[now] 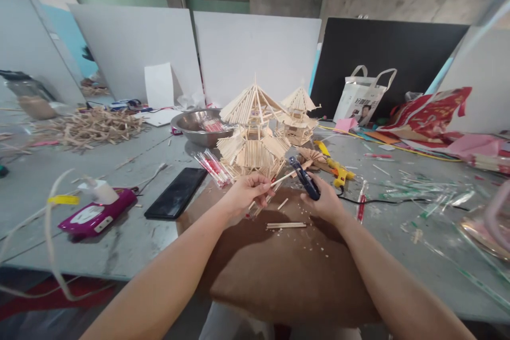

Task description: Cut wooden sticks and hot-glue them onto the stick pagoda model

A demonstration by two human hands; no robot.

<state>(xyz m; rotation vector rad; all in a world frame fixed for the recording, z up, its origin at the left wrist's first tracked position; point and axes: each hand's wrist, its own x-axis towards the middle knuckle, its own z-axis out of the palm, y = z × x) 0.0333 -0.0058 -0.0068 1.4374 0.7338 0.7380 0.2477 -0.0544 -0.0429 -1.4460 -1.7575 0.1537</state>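
Observation:
My left hand (255, 190) pinches a thin wooden stick (282, 179), which points to the right. Its far end is close to the jaws of a dark blue cutter-like hand tool (306, 179); whether they touch cannot be made out. Around the tool's handle my right hand (324, 199) is closed. Just behind both hands stands a two-tiered pavilion model (255, 151) built of sticks, its roof pointed. Below the hands, a few cut sticks (286, 225) and small chips lie on a brown board (279, 281).
A second stick pavilion (298, 117) stands behind. Wrapped chopsticks (215, 169), a black phone (176, 193), a metal bowl (201, 127) and a purple power strip (99, 215) lie leftward. On the right are a yellow glue gun (339, 172), its cable and plastic wrappers (430, 194).

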